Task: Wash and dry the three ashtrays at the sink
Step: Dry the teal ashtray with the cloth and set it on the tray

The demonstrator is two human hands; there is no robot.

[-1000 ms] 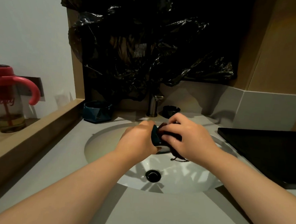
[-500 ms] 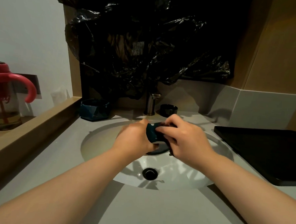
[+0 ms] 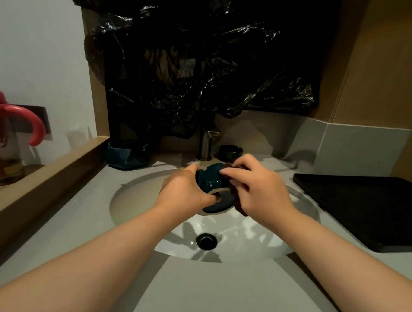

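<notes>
Over the white sink basin [image 3: 255, 245] my left hand [image 3: 186, 188] grips a round teal ashtray [image 3: 210, 180], tilted on its side with its dark underside [image 3: 219, 205] facing me. My right hand [image 3: 258, 190] holds a dark brown cloth [image 3: 239, 203] pressed against the ashtray's upper right side. A second, angular teal ashtray [image 3: 126, 154] stands on the counter at the back left. A small black round ashtray [image 3: 230, 152] sits just right of the tap [image 3: 207, 144].
A black tray [image 3: 370, 209] lies on the counter at the right. A cup with a pink handle [image 3: 6, 138] stands on the wooden ledge at the left. Black plastic sheeting [image 3: 194, 58] hangs over the wall behind the tap. The drain [image 3: 206, 241] is open.
The ashtray has been turned in my hands, so more of its teal side and dark base shows. My right hand with the cloth has shifted up over its top edge.
</notes>
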